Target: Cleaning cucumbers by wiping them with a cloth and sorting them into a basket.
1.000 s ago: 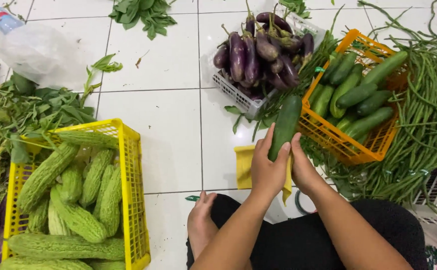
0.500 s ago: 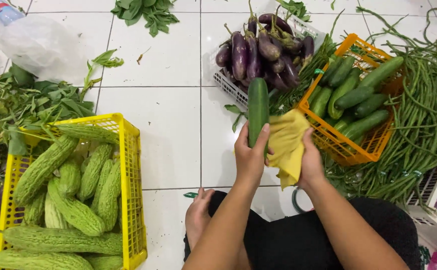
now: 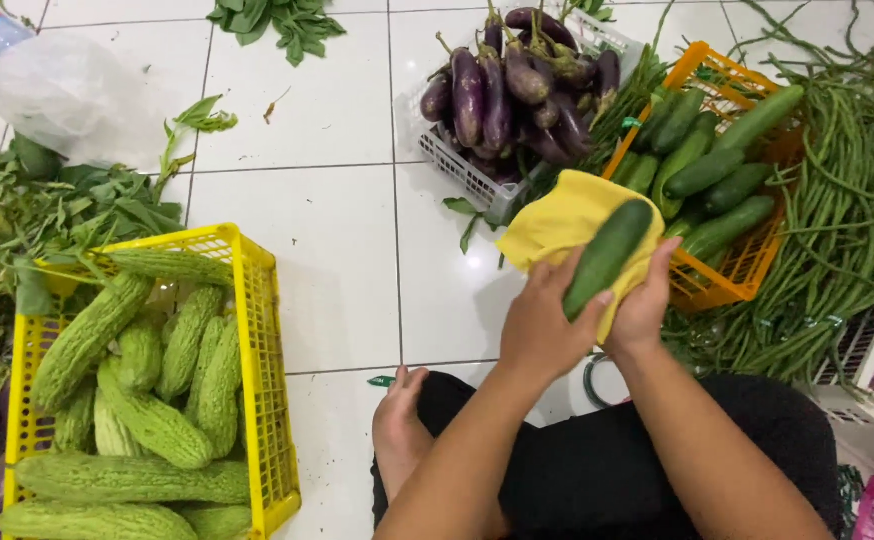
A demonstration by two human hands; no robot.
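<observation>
My left hand [image 3: 540, 322] grips the lower end of a dark green cucumber [image 3: 609, 254], which lies slanted across a yellow cloth [image 3: 555, 222]. My right hand [image 3: 646, 302] cups the cloth under the cucumber from the right side. Both hands are raised over the white tiled floor [image 3: 337, 220], just left of an orange basket [image 3: 747, 262] holding several more cucumbers [image 3: 722, 170].
A white basket [image 3: 469, 178] of purple eggplants [image 3: 517, 85] sits beyond my hands. Long green beans [image 3: 847, 190] pile up at the right. A yellow crate [image 3: 257, 350] of bitter gourds [image 3: 147, 400] stands at the left, with leafy greens [image 3: 37, 210] and a clear plastic bag [image 3: 62, 90] behind it.
The cucumber was lifted from the orange basket, then tilted from upright to slanted. The yellow cloth came up off the floor and now wraps under it.
</observation>
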